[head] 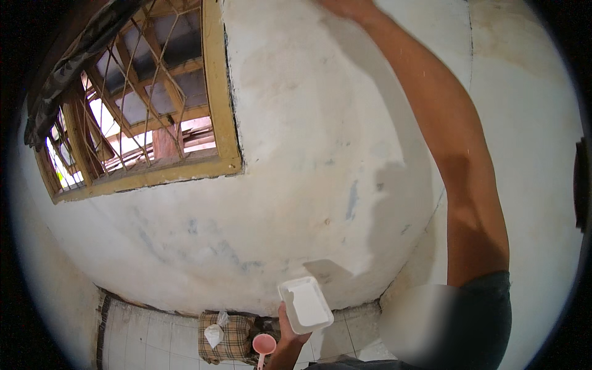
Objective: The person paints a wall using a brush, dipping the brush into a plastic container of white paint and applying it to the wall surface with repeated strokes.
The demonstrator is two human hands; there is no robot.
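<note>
A white rectangular tray [307, 304] with white material inside is held by my left hand [292, 330] at the bottom centre, its thumb over the near side. My right arm reaches up along the right side of the view. At the top edge, my right hand [347, 7] is against or close to the stained white wall [300, 138]. The frame cuts off its fingers, so whether it holds anything is hidden.
A yellow-framed window [224, 138] with metal bars is at upper left, dark cloth [60, 88] beside it. On the tiled floor [138, 333] lie a plaid bundle [233, 342] with plastic bags [213, 335] and a pink dipper [264, 343]. Another wall [522, 138] meets this one at right.
</note>
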